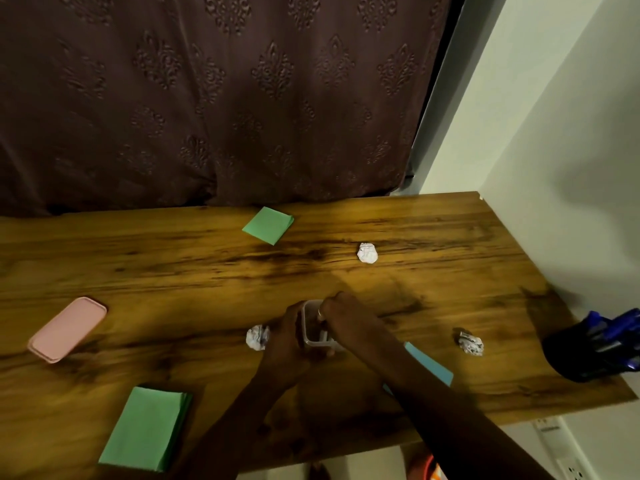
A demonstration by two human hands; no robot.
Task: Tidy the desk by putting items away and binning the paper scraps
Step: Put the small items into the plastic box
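At lower left of the frame, a green pad [147, 427] is lying on the desk [398, 271]. Toward centre, the left hand [285, 337] is wrapping the side of a clear box [317, 329], while the right hand [337, 308] is reaching over its rim, fingers curled; whether they are holding anything cannot be told. Paper scraps are sitting just left [258, 337], at right [470, 342] and farther back [367, 252]. A pink lid [67, 328] is resting at left, a pen holder [594, 344] at right edge.
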